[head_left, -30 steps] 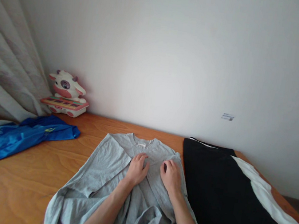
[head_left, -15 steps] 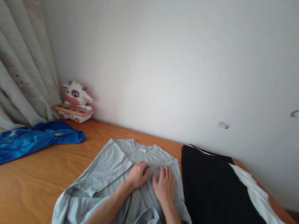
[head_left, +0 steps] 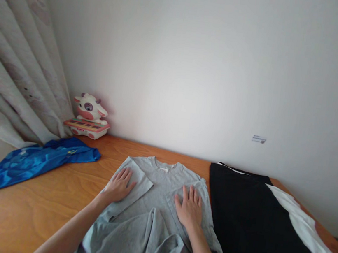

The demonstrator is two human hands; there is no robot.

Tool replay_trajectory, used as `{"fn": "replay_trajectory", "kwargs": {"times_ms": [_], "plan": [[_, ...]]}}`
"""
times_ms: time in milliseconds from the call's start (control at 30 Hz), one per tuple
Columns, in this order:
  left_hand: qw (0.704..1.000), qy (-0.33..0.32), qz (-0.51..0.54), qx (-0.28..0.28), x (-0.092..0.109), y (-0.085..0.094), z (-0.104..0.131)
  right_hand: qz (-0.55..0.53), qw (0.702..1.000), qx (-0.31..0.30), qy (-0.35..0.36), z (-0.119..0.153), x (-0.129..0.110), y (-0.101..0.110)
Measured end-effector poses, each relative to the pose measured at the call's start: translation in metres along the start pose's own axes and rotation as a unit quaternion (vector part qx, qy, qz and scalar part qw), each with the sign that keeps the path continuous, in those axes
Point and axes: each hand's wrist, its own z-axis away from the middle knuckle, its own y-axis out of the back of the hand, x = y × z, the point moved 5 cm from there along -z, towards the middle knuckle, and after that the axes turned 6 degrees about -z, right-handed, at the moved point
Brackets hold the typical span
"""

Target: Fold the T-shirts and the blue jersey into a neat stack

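A grey T-shirt (head_left: 164, 184) lies on the wooden table, its collar toward the wall and both sleeves folded inward over the body. My left hand (head_left: 118, 186) rests flat on the folded left sleeve, fingers spread. On the other side, my right hand (head_left: 190, 207) lies palm down on the right sleeve, fingers apart. The lower part of the shirt is bunched up in loose folds between my forearms and runs out of view at the bottom.
Black trousers (head_left: 238, 218) with a white side stripe lie close on the right. A blue garment (head_left: 42, 161) lies at the left by the curtain (head_left: 18, 65). A cow-shaped toy piano (head_left: 88, 116) stands in the back corner of the table (head_left: 30, 212).
My left hand has moved left from the shirt's middle onto the left sleeve, its fingers now flattened out. My right hand stays almost in place. The view has shifted slightly.
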Motion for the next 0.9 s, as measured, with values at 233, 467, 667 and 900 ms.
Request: {"fn": "replay_trajectory", "kwargs": {"times_ms": [233,467,667,900], "plan": [[0.996,-0.005,-0.090,-0.002,0.006,-0.022,-0.010,0.011,1.000,-0.013,-0.003,-0.010,0.001,0.001],[0.994,-0.007,-0.101,-0.030,0.011,-0.033,-0.044,0.010,1.000,-0.022,-0.008,-0.029,0.006,-0.001],[0.994,-0.007,-0.105,-0.033,0.015,-0.045,-0.073,0.020,0.999,-0.023,-0.015,-0.049,0.013,0.000],[0.992,-0.002,-0.116,-0.041,0.020,-0.048,-0.094,0.016,0.999,-0.024,-0.022,-0.067,0.017,-0.003]]}}
